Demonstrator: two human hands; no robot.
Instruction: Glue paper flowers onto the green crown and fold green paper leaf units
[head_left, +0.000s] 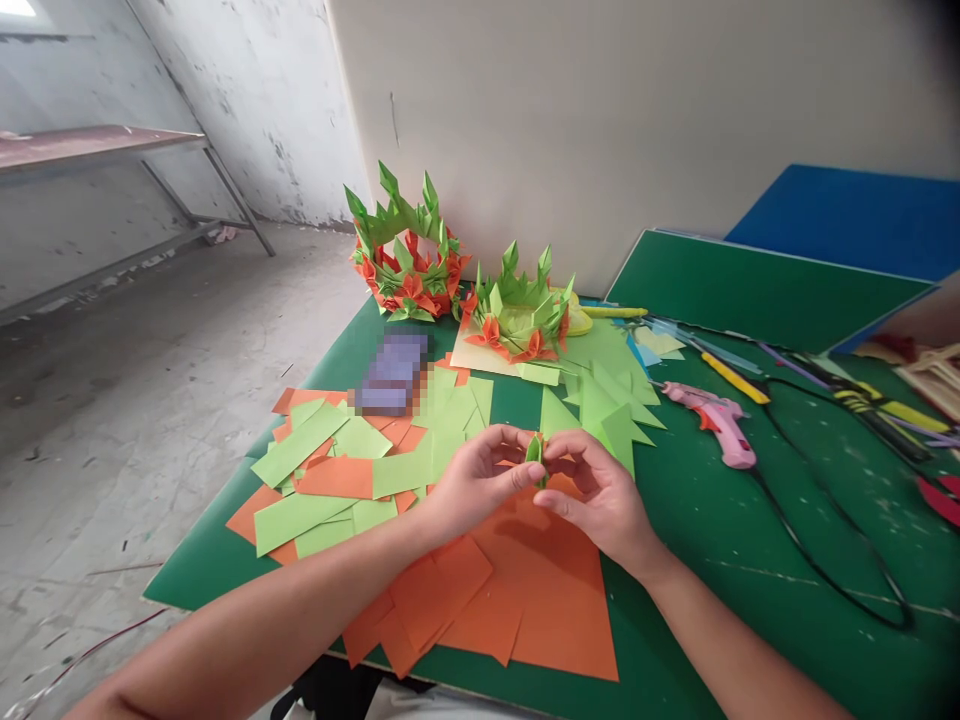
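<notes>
Between my two hands is a small folded green paper piece (535, 455), held upright above the table. My left hand (487, 480) pinches it between thumb and fingers from the left. On its other side my right hand (596, 490) has curled fingers touching the piece, with the thumb a little lower. Below the hands lie large orange paper sheets (555, 610). To the left spreads a pile of green and orange paper strips (300, 450). Behind the hands sit two paper crowns, a taller crown (412, 290) and a lower crown (517, 320), with green points and orange flowers.
A pink glue gun (716, 420) with a black cord lies at the right, near a yellow-handled cutter (735, 378) and pliers (874, 405). A blurred purple-blue rectangle (391, 372) rests at the back left. Green boards (750, 290) lean behind the green table (690, 620).
</notes>
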